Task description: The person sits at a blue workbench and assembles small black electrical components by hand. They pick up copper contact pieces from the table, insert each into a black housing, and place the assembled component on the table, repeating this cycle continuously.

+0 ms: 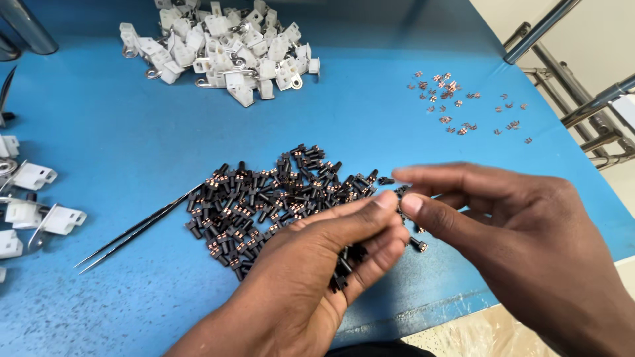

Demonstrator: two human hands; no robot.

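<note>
- A small black part (401,193) sits at centre right of the frame, pinched between the fingertips of both hands where they meet.
- The left hand (317,271), lower centre, has its thumb and forefinger closed on that part; its curled lower fingers cup a few more black parts (344,264).
- The right hand (516,231), at right, has its thumb and forefinger closed on the same part from the other side.
- The black pile (264,201) spreads on the blue table (119,132) just left of the hands.
- Tweezers (135,231) lie at the pile's left edge.
- White housings (221,46) are heaped at top centre; more (33,198) lie along the left edge.
- Copper bits (456,99) are scattered at upper right.
</note>
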